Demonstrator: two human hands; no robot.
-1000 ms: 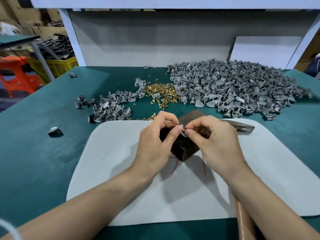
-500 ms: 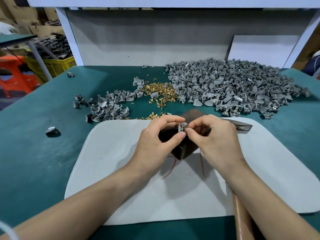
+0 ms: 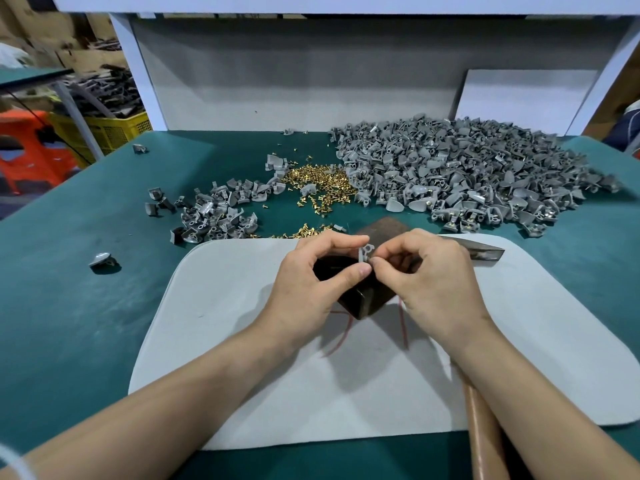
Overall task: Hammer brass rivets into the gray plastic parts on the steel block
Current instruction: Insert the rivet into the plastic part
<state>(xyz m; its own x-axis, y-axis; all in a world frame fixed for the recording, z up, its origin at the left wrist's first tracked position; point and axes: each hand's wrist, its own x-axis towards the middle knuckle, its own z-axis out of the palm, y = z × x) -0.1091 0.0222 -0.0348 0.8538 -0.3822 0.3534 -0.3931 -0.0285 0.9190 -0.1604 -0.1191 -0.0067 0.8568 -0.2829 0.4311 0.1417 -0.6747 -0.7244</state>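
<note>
Small gray plastic part [image 3: 365,252], holed

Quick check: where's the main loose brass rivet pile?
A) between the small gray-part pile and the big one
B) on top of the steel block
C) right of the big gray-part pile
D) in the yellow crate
A: the main brass rivet pile lies on the green table, with the small gray-part pile to its left and the big gray-part pile to its right.
</note>
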